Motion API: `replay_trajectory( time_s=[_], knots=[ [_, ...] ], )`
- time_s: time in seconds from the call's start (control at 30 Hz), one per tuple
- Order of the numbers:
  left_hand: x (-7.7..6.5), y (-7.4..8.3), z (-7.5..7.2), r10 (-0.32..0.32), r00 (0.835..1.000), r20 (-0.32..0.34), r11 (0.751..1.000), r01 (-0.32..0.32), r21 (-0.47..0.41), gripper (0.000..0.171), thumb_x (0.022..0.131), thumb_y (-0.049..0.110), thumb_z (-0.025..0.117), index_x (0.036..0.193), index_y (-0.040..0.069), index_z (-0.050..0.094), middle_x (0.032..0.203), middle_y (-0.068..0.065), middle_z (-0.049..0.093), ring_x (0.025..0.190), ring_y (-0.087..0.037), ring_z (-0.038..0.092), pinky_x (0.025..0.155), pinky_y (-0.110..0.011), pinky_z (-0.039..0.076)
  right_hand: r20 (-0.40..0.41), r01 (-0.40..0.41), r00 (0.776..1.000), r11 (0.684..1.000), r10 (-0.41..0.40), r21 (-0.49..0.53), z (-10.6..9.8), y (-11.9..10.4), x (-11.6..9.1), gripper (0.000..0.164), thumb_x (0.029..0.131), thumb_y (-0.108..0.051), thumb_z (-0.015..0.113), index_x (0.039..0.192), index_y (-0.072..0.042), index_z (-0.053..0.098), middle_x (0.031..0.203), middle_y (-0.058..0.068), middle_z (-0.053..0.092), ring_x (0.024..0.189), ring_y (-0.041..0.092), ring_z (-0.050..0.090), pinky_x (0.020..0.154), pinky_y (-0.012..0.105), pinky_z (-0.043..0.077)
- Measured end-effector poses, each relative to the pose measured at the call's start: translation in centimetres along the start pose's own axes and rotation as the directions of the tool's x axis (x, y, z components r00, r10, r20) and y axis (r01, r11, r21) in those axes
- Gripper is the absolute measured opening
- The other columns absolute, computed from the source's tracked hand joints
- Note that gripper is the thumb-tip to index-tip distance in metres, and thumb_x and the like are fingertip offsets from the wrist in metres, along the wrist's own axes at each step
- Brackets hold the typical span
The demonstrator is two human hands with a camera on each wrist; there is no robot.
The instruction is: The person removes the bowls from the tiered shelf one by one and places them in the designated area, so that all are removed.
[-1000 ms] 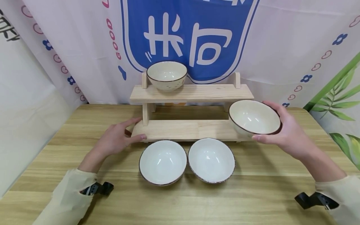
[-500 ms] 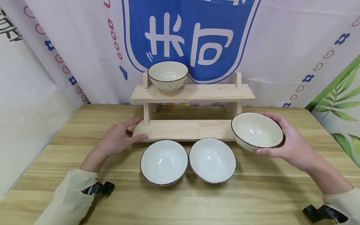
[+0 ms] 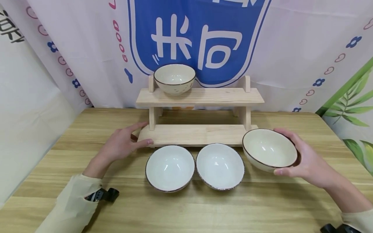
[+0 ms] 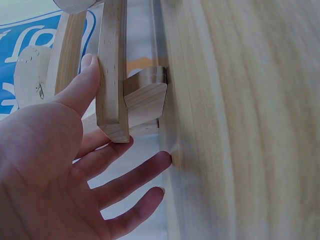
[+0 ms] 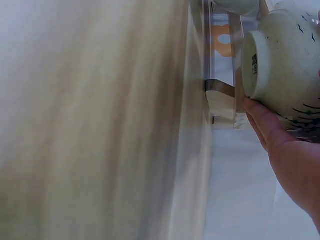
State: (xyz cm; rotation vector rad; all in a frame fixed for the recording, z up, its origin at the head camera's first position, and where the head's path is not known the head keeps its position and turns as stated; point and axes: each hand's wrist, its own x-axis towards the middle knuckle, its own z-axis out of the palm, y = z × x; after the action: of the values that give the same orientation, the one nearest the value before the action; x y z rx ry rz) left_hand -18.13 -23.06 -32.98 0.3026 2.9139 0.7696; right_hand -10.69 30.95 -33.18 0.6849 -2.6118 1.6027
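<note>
My right hand [image 3: 306,158] grips a cream bowl [image 3: 268,147] with a dark rim by its right side, thumb at the front. In the right wrist view the bowl's foot [image 5: 254,65] hangs above the table, with fingers under the body. At the left end of a two-tier wooden shelf [image 3: 201,134], my left hand [image 3: 119,144] holds the lower board, thumb on top and a finger below, the other fingers spread. Two white bowls, a left one [image 3: 170,168] and a right one [image 3: 220,166], stand side by side before the shelf.
Another cream bowl [image 3: 175,79] sits on the left part of the upper board [image 3: 224,94]. The wooden table [image 3: 186,210] reaches back to a printed curtain [image 3: 291,48]. Upright supports [image 3: 247,116] join the two tiers.
My right hand has brought the cream bowl down and toward me, from over the lower board's right end to just in front of it. My left hand stays on the shelf.
</note>
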Motion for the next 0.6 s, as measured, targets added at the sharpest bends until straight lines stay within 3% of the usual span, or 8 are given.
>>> replay_trajectory(
  time_s=[0.23, 0.6],
  knots=[
    [0.1, 0.1, 0.1, -0.003, 1.0, 0.007, 1.0, 0.003, -0.007, 0.091, 0.094, 0.065, 0.071, 0.165, 0.017, 0.039, 0.131, -0.029, 0.071, 0.106, -0.033, 0.075, 0.072, -0.035, 0.058, 0.048, 0.001, 0.999, 0.997, -0.005, 0.082, 0.0, 1.0, -0.8, 0.107, 0.07, 0.02, 0.082, 0.162, -0.003, 0.032, 0.151, 0.003, 0.048, 0.12, 0.007, 0.063, 0.089, 0.02, 0.059],
    [0.0, 0.1, 0.1, 0.002, 1.0, 0.0, 1.0, -0.002, -0.002, 0.09, 0.095, 0.064, 0.071, 0.165, 0.016, 0.039, 0.136, -0.031, 0.068, 0.109, -0.035, 0.074, 0.074, -0.038, 0.058, 0.088, -0.008, 0.996, 1.0, 0.01, -0.027, -0.1, 1.3, -1.5, 0.113, 0.069, 0.013, 0.088, 0.164, -0.01, 0.031, 0.15, -0.004, 0.05, 0.125, 0.001, 0.058, 0.092, 0.016, 0.056]
  ],
)
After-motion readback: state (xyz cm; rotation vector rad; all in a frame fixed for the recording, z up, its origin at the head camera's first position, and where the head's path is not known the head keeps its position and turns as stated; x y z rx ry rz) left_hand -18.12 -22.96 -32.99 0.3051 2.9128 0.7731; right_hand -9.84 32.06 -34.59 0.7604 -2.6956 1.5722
